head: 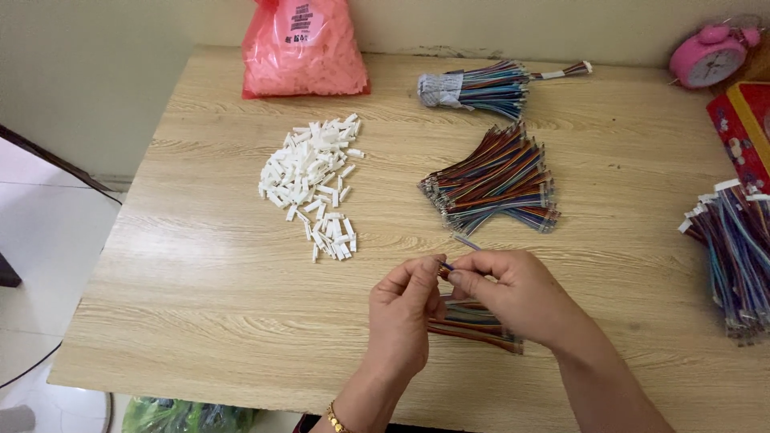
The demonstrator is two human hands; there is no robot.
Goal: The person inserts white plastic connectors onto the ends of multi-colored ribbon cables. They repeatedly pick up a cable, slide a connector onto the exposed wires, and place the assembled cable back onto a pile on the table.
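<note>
On a pale wood-grain bench (200, 289), seen from above, 2 bare hands work near the front edge. At the far left of the bench top, a pink plastic bag (303, 50) of small white pieces leans against the wall. In front of it lies a loose pile of white plastic connectors (314, 180), well apart from the hands. The left hand (405, 313), with a gold bracelet (334, 417) at the wrist, is closed with thumb and fingertips pinched on the near end of a flat multicoloured ribbon cable (475, 325), which lies partly under both hands. Just beside it, the right hand (513, 293) is also curled, its thumb and forefinger pinching a thin wire end (461, 240) that sticks up and away from the fingers. The 2 hands touch at the fingertips. Beyond them, in the middle of the bench, sits a fanned bundle of multicoloured cables (493, 180). Further back is a tied bundle of cables (485, 84) wrapped at 1 end in paper. At the right edge lies another heap of cables with white connectors (734, 256), a red box (742, 128) behind it, and a pink alarm clock (710, 56) in the far corner.
</note>
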